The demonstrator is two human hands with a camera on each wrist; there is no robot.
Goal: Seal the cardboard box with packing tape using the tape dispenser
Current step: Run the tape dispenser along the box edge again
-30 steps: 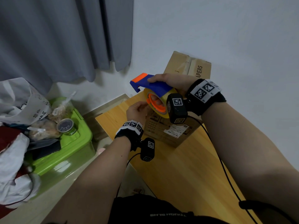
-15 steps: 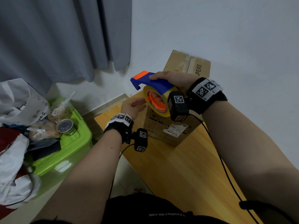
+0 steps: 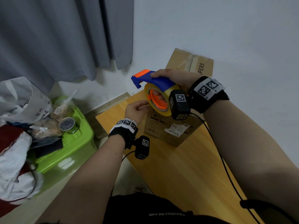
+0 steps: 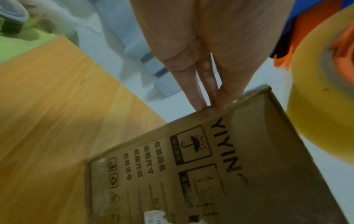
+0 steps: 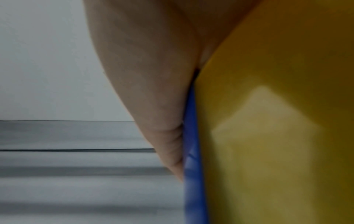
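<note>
My right hand (image 3: 171, 76) grips a blue tape dispenser (image 3: 155, 80) with an orange tip, held just above the cardboard box (image 3: 168, 131) on the wooden table (image 3: 186, 167). Its yellow tape roll (image 3: 161, 101) faces left. My left hand (image 3: 137, 109) is beside the roll. In the left wrist view its straight fingers (image 4: 193, 84) touch the top edge of the box (image 4: 229, 166), where a glossy strip of tape shows at the corner, and the roll (image 4: 316, 106) hangs at the right. The right wrist view is filled by my palm, the dispenser's blue frame (image 5: 193, 151) and the roll (image 5: 277, 121).
A second cardboard box (image 3: 189, 63) stands behind against the white wall. Left of the table a green bin (image 3: 69, 143) carries bags and a small jar (image 3: 68, 125). Grey curtains (image 3: 64, 38) hang at the back left. A black cable (image 3: 218, 151) trails across the table.
My left hand drew slightly left, then came back to the roll and the box's top edge. The dispenser has stayed above the box, rising only a little.
</note>
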